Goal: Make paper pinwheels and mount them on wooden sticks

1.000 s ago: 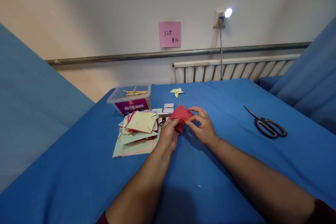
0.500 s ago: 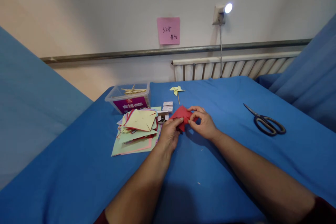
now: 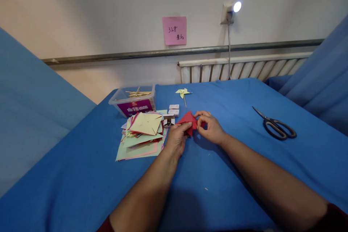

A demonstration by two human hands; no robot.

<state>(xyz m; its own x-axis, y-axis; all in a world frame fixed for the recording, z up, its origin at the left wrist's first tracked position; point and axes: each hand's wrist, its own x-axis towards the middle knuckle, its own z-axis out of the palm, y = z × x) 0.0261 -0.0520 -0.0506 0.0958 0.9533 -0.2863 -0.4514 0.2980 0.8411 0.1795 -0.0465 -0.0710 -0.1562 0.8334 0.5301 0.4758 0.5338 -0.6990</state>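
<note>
A red paper pinwheel (image 3: 188, 117), partly folded, is held up over the table between my two hands. My left hand (image 3: 178, 137) is closed on its left side, with the thumb on top of the paper. At the right side, my right hand (image 3: 210, 127) pinches the paper between thumb and fingertips. The fingers hide part of the folds, and anything small in the right pinch is too hidden to make out. Just left of the paper sits a small open box (image 3: 169, 120) with dark pins in it.
A stack of cut coloured paper (image 3: 141, 141) lies at the left, before a clear plastic tub (image 3: 115, 102) of thin sticks. Small white boxes (image 3: 173, 110) and a yellow pinwheel (image 3: 183, 93) are farther back. Scissors (image 3: 274, 125) lie at the right on the blue cloth (image 3: 89, 188).
The right fingers have shifted very slightly at the right side of the red paper, which has turned a little. My left hand keeps its grip.
</note>
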